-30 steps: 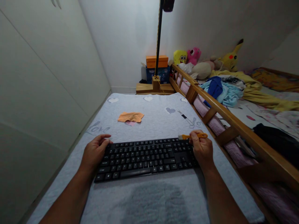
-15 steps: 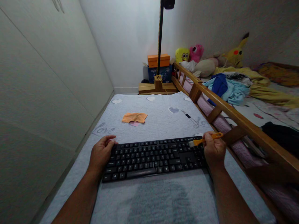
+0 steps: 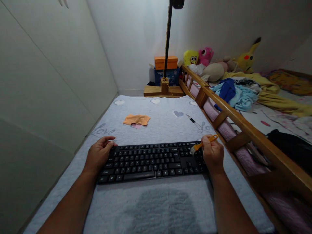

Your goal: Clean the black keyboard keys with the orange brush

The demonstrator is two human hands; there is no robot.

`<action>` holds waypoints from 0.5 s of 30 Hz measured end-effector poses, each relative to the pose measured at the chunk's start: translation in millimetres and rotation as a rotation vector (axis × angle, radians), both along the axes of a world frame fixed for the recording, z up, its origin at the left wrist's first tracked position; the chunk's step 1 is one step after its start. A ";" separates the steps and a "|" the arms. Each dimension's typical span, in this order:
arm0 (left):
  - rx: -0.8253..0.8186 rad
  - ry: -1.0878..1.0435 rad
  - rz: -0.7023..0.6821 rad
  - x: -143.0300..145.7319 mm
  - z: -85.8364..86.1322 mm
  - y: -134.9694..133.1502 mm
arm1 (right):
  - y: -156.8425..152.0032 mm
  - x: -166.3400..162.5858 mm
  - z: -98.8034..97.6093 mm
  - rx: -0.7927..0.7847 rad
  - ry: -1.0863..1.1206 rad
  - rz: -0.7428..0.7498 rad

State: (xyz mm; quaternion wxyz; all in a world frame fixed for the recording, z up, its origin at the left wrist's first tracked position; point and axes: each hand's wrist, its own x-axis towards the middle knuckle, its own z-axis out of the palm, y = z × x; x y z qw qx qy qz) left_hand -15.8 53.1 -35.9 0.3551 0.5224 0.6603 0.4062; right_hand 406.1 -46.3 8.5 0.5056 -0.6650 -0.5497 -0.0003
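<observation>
Your right hand (image 3: pixel 213 153) grasps a small yellow-orange brush with pale bristles (image 3: pixel 198 147), its handle pinched between thumb and bent fingers. The bristles angle down at the keys in the upper right part of a long black plastic keyboard (image 3: pixel 143 164); you cannot tell from here how firmly they press. The keyboard lies crosswise in front of you on a pale blue-grey quilted cover (image 3: pixel 156 135) with heart patterns. Your left hand (image 3: pixel 99 155) rests at the keyboard's left end, fingers loosely curled, thumb by its upper corner; whether they grip the edge cannot be told. Beyond the keyboard, a crumpled orange cloth (image 3: pixel 136 120) lies to the left, and a thin metal tool with a black band (image 3: pixel 192 120) to the right, near a brown wooden bed rail (image 3: pixel 225 109).
</observation>
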 end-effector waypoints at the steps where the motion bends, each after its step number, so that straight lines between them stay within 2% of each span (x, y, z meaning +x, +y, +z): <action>1: -0.005 -0.002 -0.008 -0.3 -0.2 0.1 | 1.2 -0.2 -1.2 -0.001 0.009 0.002; 15: -0.049 0.019 -0.019 6.0 12.8 -5.4 | 4.8 2.0 2.4 0.007 0.110 -0.042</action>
